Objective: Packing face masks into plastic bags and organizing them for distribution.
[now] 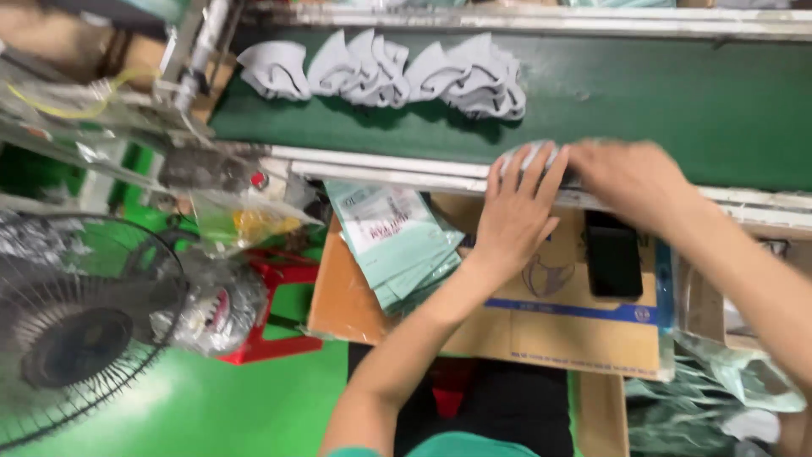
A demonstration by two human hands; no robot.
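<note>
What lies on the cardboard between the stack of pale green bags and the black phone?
The left hand and its forearm cross the cardboard between the bags and phone, in the head view.

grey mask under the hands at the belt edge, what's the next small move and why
Probably slide the grey mask off the rail toward the stack of pale green bags. Both the left hand and right hand already press on it at the edge of the green conveyor belt, and the bags lie just below on the cardboard.

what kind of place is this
Most likely a factory packing line. A green conveyor belt carries a row of grey face masks, both hands press a pale item at its edge, and flat mint-green pouches are stacked on a cardboard box.
</note>
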